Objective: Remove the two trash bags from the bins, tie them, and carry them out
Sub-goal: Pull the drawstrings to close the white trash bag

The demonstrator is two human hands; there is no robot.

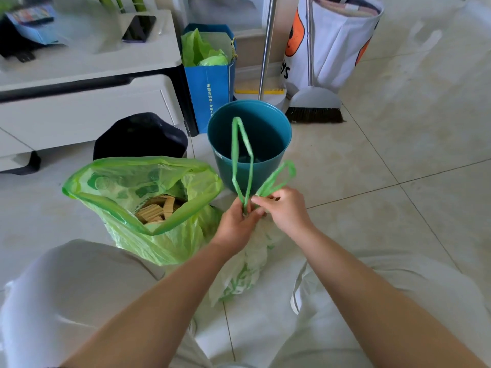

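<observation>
While my left hand and right hand pinch the drawstring loops shut over the white bag at lower centre, thin loops could slip, loosening the knot.

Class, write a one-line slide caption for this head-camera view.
Both hands, left hand and right hand, knot the white bag's green drawstring loops; the green bag stands open.

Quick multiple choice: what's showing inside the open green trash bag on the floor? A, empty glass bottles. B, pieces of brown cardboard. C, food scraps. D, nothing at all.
B: the open green bag gapes toward the camera, and stacked pieces of brown cardboard show through its mouth.
</observation>
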